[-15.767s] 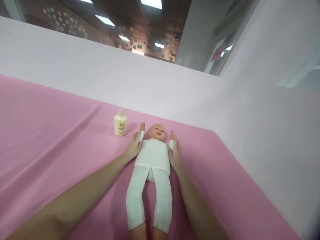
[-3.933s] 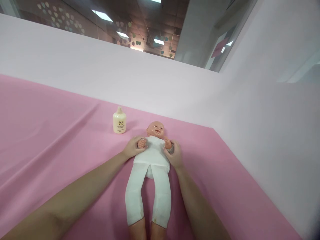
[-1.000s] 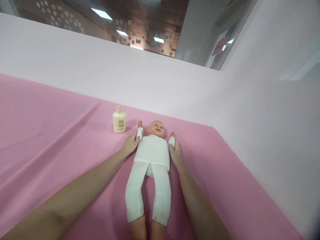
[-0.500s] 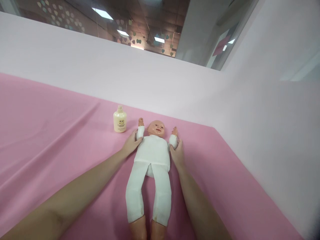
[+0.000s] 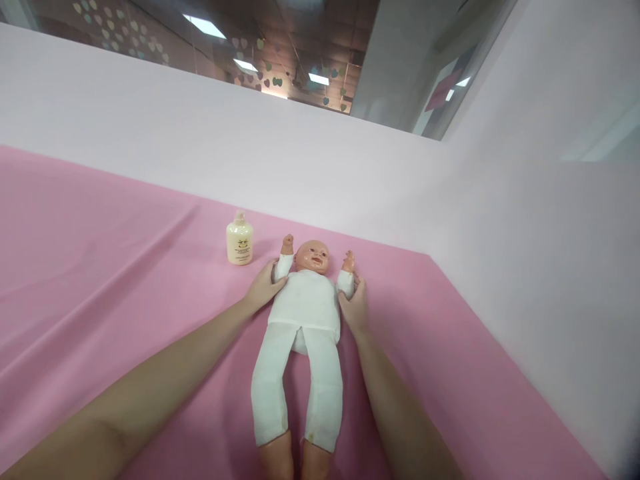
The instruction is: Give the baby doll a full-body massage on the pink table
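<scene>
A baby doll (image 5: 304, 300) with a white cloth body and a hard, skin-coloured head lies face up, its head away from me. Both its arms are raised beside the head. My left hand (image 5: 265, 285) is closed around the doll's arm on the left, thumb near the shoulder. On the other side, my right hand (image 5: 355, 303) grips the doll's right-side arm, with the fingers partly behind the sleeve. The doll's feet run out of view at the bottom edge.
A cream-coloured pump bottle (image 5: 240, 241) with a printed label stands left of the doll's head. Pink cloth (image 5: 150, 267) with a few creases covers the surface. A white wall (image 5: 165, 127) with a window (image 5: 280, 53) borders the back, and another wall rises on the right.
The doll's left-side forearm has tilted inward, bringing its fist closer to the head. The right-side arm has shifted very slightly toward the head. Both hands keep their hold.
</scene>
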Available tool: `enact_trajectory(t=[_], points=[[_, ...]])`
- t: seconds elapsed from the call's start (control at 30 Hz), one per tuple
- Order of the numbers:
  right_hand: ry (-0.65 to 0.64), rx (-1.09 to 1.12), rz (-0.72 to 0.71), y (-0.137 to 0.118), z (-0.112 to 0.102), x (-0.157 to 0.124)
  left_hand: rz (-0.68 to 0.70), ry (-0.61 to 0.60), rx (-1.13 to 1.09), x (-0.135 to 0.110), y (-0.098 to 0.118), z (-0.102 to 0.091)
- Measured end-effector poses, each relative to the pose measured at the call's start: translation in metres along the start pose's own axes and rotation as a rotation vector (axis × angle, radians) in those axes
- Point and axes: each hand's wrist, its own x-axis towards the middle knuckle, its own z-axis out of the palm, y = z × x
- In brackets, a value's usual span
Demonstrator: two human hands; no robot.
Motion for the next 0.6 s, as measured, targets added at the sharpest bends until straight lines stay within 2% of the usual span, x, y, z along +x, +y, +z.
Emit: enact_trajectory(t=[0.3,0.6], points=[[-0.013,0.019,-0.028,0.0030,0.0015,0.0010,0.045,0.006,0.012,-0.0009,0.0009,0.0015],[-0.014,-0.059,-0.062,0.0059,0.0022,0.0005,0.042,0.010,0.022,-0.0014,0.0011,0.0020]])
